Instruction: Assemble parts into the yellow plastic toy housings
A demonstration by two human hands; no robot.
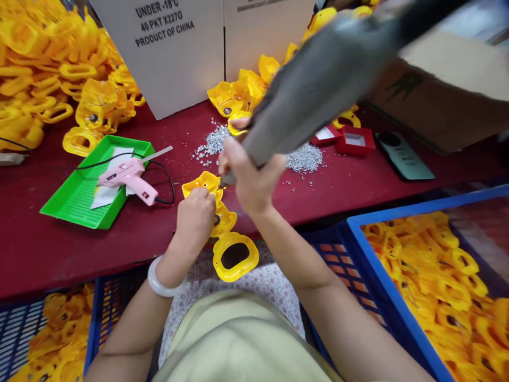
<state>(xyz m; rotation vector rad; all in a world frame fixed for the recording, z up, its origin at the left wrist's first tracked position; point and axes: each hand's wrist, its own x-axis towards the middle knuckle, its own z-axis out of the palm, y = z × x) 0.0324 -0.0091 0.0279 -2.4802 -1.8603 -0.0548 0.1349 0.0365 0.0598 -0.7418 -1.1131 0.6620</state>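
Note:
My right hand (254,183) is closed round the lower end of a grey electric screwdriver (318,85). The tool slants down from the upper right, with its tip at the upper part of a yellow plastic shell (235,257). My left hand (195,217) is closed on that shell at the table's front edge; its fingertips are partly hidden. An oval ring forms the shell's lower end and overhangs my lap. Behind my right hand lie two heaps of small silvery screws (217,140), one on each side of the screwdriver.
A pink glue gun (129,178) rests across a green tray (107,212) on the left. Piles of yellow parts (47,63), a white carton (170,58), red boxes (355,140) and a phone (403,155) stand farther back. Blue crates (392,212) with yellow parts flank my lap.

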